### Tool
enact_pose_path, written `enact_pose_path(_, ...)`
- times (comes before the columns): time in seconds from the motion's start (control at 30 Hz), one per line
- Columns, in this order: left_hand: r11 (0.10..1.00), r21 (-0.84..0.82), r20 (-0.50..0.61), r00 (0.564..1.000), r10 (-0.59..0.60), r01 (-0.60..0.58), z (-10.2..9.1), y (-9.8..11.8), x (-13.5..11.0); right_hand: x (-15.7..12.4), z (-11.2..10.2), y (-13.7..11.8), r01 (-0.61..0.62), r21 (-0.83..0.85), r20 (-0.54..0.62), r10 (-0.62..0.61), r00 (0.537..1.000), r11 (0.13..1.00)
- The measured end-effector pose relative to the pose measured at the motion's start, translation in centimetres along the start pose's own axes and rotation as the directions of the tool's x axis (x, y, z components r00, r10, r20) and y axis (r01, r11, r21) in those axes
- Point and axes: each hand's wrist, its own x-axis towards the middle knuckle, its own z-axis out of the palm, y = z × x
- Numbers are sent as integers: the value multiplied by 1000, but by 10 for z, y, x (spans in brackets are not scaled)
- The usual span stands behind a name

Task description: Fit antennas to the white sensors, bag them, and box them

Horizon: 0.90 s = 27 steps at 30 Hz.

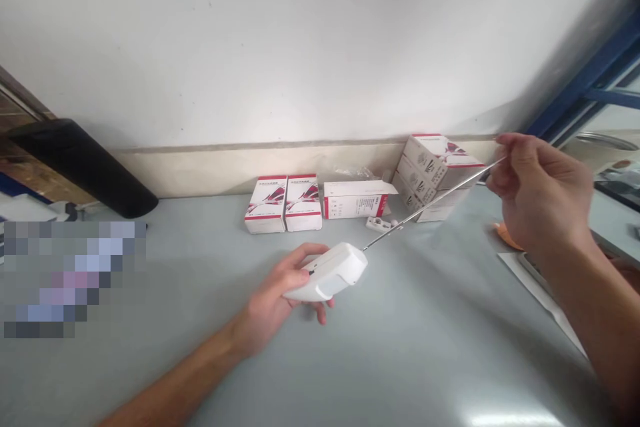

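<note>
White plastic handset (pixel 337 272) sits gripped in your left hand (pixel 275 293) above the middle of the desk (pixel 400 347), its thin metal rod (pixel 430 203) slanting up to your right hand (pixel 540 193), which pinches the far end just beside white-and-red boxes (pixel 283 203) along the desk's back edge.

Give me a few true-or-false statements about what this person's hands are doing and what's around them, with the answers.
The left hand grips a white handheld device. True.

The right hand holds a pair of scissors. False: its fingers pinch the end of a thin metal rod coming out of the device.

One white-and-red box has a flap standing open. True.

The stack of boxes sits on a wooden floor. False: it stands on a pale grey counter.
</note>
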Motion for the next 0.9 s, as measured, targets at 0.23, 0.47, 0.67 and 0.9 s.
enact_pose_path(0.23, 1000, -3, -38, 999, -8, 8, -2, -1, -1, -52, 28, -18, 55, -243, 12, -54, 998, 968)
enact_pose_path(0.47, 999, 44, -43, 999, 4, -2, -6, -2, -4, -112, 48, -11, 180, -311, 516, 7, 856, 933)
enact_pose_path(0.67, 996, -74, -22, 999, -48, 47, 4, -7, -10, -142, 56, -10, 183, -224, 732, 41, 680, 957)
enact_pose_path(0.9, 962, -273, -127, 992, -5, -30, 14, 5, -6, -90, 68, -16, 506, -443, 714, -50, 698, 740)
